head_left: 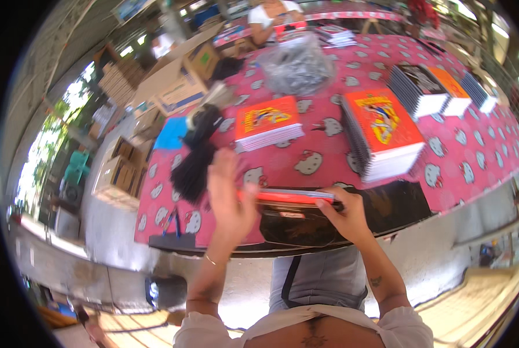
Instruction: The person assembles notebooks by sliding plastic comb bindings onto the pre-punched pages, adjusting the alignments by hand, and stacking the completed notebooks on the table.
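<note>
An orange-red notebook (288,198) stands on its edge over a black board at the table's near side. My right hand (346,211) grips its right end, thumb on the near cover and fingers behind. At the notebook's left end my left hand (230,191) is raised, slightly blurred, its fingers stretched out and the palm beside or against the edge; contact cannot be told. Beyond lies a low stack of orange notebooks (268,119). A taller orange stack (384,124), spiral-bound along its left side, sits to the right.
A bundle of black strands (194,174) and a blue sheet (171,133) lie at left. Further off are a clear plastic bag (303,66), cardboard boxes (181,87) and dark-covered notebooks (419,87). Another person (271,20) sits across the pink patterned table (329,156).
</note>
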`<act>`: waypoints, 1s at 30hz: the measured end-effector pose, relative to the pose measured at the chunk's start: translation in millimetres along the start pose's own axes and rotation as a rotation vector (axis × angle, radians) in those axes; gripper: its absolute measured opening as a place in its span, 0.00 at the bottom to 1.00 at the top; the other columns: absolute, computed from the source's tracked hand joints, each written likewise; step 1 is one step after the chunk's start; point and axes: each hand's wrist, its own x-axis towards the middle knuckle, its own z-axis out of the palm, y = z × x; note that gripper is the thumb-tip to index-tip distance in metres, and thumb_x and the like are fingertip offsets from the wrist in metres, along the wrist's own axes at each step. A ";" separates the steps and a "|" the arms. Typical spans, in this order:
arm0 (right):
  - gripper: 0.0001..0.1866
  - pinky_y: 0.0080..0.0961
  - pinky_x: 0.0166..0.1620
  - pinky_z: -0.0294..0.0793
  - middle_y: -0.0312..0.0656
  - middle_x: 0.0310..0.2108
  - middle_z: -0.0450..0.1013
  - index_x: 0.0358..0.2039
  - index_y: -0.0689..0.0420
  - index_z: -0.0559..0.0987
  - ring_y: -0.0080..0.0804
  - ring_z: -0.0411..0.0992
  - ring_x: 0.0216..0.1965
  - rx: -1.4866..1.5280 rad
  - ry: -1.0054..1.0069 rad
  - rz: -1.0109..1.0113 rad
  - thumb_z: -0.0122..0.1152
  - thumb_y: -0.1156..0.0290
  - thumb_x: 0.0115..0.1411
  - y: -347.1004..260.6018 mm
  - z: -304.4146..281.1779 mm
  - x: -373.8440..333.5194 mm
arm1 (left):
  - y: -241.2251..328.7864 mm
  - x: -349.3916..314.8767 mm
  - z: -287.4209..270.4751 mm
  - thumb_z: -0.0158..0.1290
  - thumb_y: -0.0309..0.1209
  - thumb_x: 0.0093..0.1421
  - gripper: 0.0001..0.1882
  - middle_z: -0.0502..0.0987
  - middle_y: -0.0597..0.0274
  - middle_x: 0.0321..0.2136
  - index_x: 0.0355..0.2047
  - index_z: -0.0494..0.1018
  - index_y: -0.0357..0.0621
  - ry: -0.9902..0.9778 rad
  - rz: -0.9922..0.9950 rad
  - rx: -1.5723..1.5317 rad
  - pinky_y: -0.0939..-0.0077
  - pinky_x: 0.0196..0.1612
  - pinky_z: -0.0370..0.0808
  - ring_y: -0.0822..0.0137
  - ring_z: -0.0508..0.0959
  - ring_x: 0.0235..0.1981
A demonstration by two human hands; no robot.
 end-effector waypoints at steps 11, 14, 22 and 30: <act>0.13 0.35 0.44 0.72 0.43 0.41 0.83 0.44 0.57 0.84 0.41 0.80 0.38 -0.374 0.022 -0.347 0.70 0.76 0.57 -24.9 12.1 19.5 | -263.9 -177.6 -102.4 0.57 0.52 0.63 0.39 0.71 0.32 0.58 0.64 0.63 0.36 -0.384 -0.688 0.637 0.40 0.61 0.67 0.33 0.68 0.62; 0.14 0.36 0.44 0.73 0.43 0.40 0.83 0.44 0.57 0.84 0.41 0.80 0.38 -0.306 0.024 -0.357 0.71 0.76 0.56 -29.0 16.0 15.5 | -284.0 -208.5 -183.4 0.56 0.51 0.65 0.35 0.78 0.43 0.50 0.61 0.67 0.35 -0.109 -0.841 0.346 0.53 0.55 0.73 0.48 0.77 0.51; 0.17 0.31 0.35 0.76 0.45 0.38 0.81 0.48 0.57 0.83 0.40 0.78 0.32 -0.284 0.066 -0.305 0.72 0.75 0.57 -21.3 12.3 9.5 | 6.2 -45.4 -68.5 0.48 0.49 0.71 0.30 0.79 0.46 0.50 0.61 0.67 0.35 -0.402 -0.965 -1.181 0.59 0.53 0.77 0.55 0.82 0.48; 0.20 0.26 0.32 0.76 0.46 0.34 0.80 0.48 0.57 0.83 0.36 0.78 0.30 -0.269 0.064 -0.335 0.69 0.85 0.54 -23.8 15.6 6.2 | 77.7 -53.0 -8.5 0.41 0.46 0.77 0.28 0.78 0.48 0.50 0.66 0.62 0.38 -0.796 -1.130 -1.756 0.51 0.54 0.79 0.52 0.81 0.52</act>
